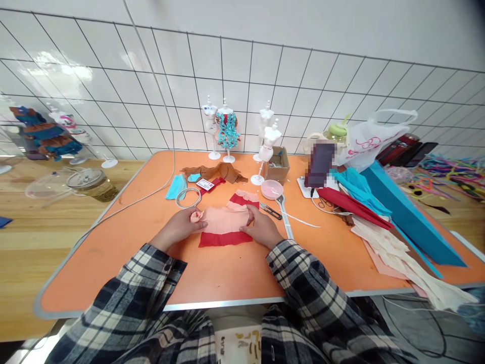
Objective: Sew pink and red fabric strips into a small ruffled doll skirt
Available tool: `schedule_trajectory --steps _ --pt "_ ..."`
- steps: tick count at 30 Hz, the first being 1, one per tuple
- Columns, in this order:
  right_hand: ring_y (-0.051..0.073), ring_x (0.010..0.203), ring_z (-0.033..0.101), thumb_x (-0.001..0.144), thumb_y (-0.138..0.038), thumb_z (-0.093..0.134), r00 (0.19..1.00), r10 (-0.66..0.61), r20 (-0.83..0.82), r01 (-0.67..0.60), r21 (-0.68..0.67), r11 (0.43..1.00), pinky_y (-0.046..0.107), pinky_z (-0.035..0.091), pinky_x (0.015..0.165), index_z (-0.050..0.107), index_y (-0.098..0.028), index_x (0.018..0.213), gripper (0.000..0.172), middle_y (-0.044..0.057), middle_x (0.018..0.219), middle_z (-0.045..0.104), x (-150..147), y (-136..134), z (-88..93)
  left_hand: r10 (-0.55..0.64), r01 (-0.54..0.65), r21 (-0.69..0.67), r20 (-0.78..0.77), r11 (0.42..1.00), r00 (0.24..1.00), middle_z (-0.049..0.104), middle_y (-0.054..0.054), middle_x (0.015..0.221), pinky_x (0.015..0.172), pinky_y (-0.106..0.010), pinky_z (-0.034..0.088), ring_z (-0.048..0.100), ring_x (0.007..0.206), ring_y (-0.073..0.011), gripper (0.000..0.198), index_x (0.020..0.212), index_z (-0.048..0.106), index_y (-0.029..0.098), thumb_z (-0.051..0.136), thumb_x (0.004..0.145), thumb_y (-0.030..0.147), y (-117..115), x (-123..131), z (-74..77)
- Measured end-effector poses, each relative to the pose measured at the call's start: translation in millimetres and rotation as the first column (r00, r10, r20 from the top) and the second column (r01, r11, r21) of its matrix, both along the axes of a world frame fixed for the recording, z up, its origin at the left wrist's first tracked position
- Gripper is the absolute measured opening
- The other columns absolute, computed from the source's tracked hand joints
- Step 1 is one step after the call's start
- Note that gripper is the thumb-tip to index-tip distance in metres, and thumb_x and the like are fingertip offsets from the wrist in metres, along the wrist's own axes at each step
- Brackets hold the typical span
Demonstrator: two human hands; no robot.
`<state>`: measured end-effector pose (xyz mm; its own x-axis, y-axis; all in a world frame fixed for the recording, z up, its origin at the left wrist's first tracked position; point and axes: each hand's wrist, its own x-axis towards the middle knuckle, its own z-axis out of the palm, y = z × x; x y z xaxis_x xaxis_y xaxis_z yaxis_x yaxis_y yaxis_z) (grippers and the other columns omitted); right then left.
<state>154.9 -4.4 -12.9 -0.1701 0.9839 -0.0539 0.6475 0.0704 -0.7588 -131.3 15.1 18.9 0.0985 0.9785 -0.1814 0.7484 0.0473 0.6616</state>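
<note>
I see both hands on cloth at the middle of the orange counter (227, 275), closer to the near edge than the far one.

Left hand (184, 225): closed, pinching the bunched left end of the peach cloth (227, 220).
Right hand (262, 230): lies on the cloth's right edge with fingers curled onto it. I can't tell whether it's pinching or just pressing.

The peach cloth lies flat between the hands on top of a red cloth (225, 239), whose strip shows along the near side.

Around it:
- Tape ring (188, 197) just beyond the left hand, with a teal mask (176, 187) beside it.
- Snips (271, 211) just beyond the right hand, then a pink dish (272, 189).
- Brown fabric (215, 172), a cardboard box (278, 164) and small white mannequins (267, 141) toward the far edge. One mannequin wears a teal-and-red dress (227, 129).
- Right edge: blue sheets (407, 215), a red sheet (346, 202) and cream strips (397, 258), stacked and overlapping.
- A white cable (151, 194) crosses the far left corner.
</note>
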Motion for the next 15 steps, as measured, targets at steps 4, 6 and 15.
schedule_trajectory --steps 4,6,15 --pt "0.018 0.083 0.066 0.081 -0.019 0.077 1.000 -0.017 -0.013 0.017 -0.033 0.999 0.028 0.041 0.071 0.060 -0.022 0.138 0.060 -0.002 0.087 0.073 0.4 1.9 -3.3 -0.007 0.008 0.020 -0.014 1.000 1.000 0.059 0.002 0.075 0.070 -0.032 0.040 0.057 0.076 -0.0234 0.040 0.081 0.055 0.022 0.067 0.065 0.058 -4.0 -0.9 2.2" --pt "0.016 0.078 0.066 0.083 -0.018 0.075 0.999 -0.032 -0.036 0.031 -0.048 0.998 0.027 0.042 0.070 0.062 -0.022 0.135 0.054 -0.003 0.086 0.072 0.5 4.4 -6.6 -0.016 0.017 0.018 -0.021 1.000 1.000 0.059 0.001 0.077 0.071 -0.033 0.041 0.058 0.077 -0.0239 0.040 0.083 0.055 0.022 0.067 0.066 0.057 -4.9 -1.5 1.7" --pt "0.016 0.073 0.064 0.081 -0.013 0.071 0.988 -0.087 -0.128 0.082 -0.049 0.995 0.028 0.048 0.071 0.065 -0.018 0.130 0.050 -0.001 0.083 0.069 2.1 9.0 -19.2 -0.080 0.080 -0.007 -0.104 0.997 0.991 0.058 0.002 0.075 0.067 -0.032 0.039 0.058 0.074 -0.0241 0.035 0.078 0.050 0.024 0.075 0.059 0.038 -10.9 1.4 -3.0"
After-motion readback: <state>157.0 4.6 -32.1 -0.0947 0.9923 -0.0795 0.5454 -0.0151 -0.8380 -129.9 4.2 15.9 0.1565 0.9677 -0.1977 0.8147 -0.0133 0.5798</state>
